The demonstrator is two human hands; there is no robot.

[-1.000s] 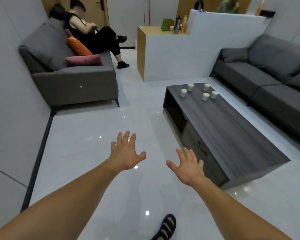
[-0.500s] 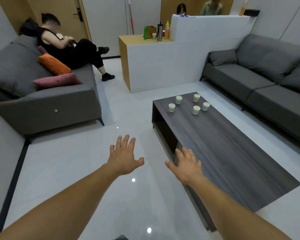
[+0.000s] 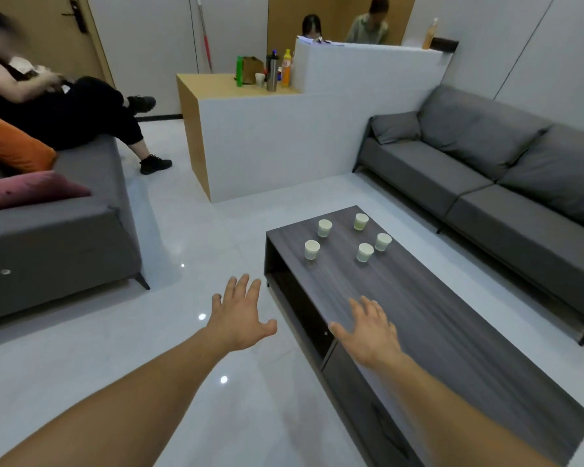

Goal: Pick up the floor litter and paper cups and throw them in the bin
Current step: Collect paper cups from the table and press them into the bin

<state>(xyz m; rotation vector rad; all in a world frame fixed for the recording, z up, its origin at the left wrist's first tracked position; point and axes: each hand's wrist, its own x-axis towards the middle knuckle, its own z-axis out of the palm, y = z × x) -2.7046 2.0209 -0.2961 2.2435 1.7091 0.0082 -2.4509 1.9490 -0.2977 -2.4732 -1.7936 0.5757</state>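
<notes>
- Drawn nearer the dark wood coffee table (image 3: 452, 332) since half a second ago, with the right hand (image 3: 371, 332) brought from beside its edge to above its near top.
- Holds that right hand released: fingers spread and relaxed, palm down, grasping nothing; cannot tell whether it touches the tabletop.
- Holds the left hand (image 3: 240, 318) released as well, fingers splayed and empty, over the glossy white floor (image 3: 182, 332) just left of the table's open-shelf end.
- Leaves five paper cups upright on the far end of the table, well apart from both hands: two at the back (image 3: 324, 228) (image 3: 361, 221), two in front (image 3: 312, 249) (image 3: 364, 252), one at the right (image 3: 383, 241).
- Further left, across the floor: grey sofa (image 3: 58, 237) with a pink cushion (image 3: 27, 190), an orange cushion (image 3: 11, 143) and a seated person (image 3: 64, 109).
- Right of the table: second grey sofa (image 3: 486, 183).
- Behind the cups: white-and-wood counter (image 3: 267, 136) bearing a green bottle (image 3: 239, 71), a steel flask (image 3: 271, 74) and an orange bottle (image 3: 286, 69).
</notes>
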